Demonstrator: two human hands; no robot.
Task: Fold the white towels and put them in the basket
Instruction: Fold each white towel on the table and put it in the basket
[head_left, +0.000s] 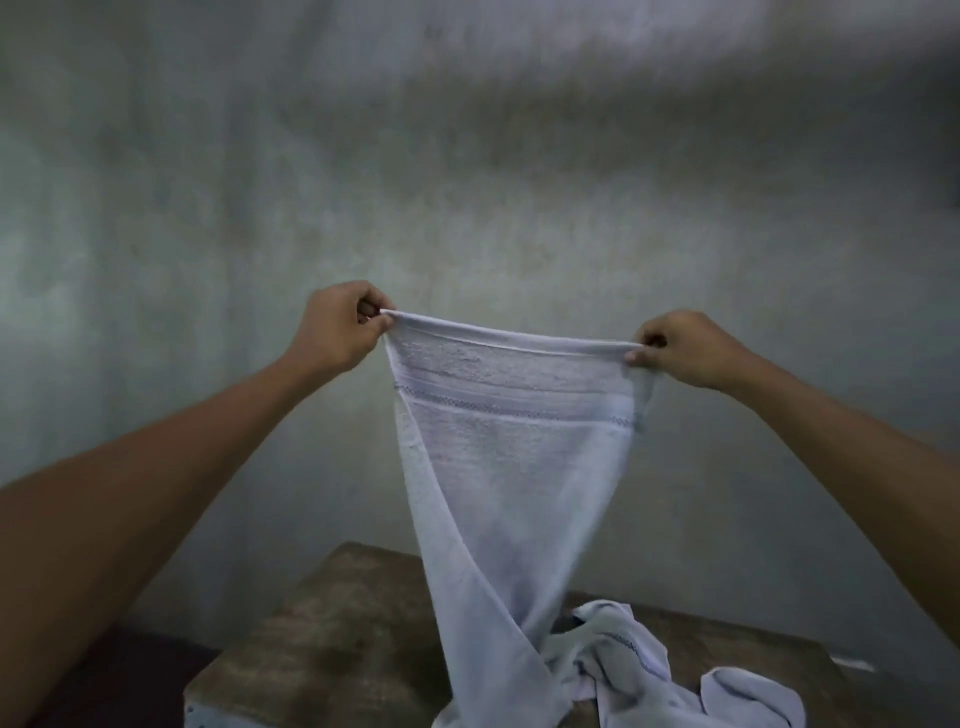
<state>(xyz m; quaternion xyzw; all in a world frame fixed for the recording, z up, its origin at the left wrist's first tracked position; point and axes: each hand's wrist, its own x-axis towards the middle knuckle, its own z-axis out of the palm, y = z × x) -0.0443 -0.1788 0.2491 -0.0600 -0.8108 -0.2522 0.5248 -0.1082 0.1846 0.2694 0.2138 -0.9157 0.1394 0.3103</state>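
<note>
There are two hands, the left hand (337, 325) and the right hand (680, 348). There is one towel (509, 441) up in the air. There is one desk (322, 649). On it lies one heap (623, 654) of white towels. How many are in it, I cannot tell.

Stained grey wall (467, 156); wooden table (337, 639), seemingly.

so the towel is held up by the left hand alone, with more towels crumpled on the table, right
No: both hands hold it. In the head view the left hand and the right hand each pinch a top corner of the towel. More towels lie crumpled on the table.
</note>
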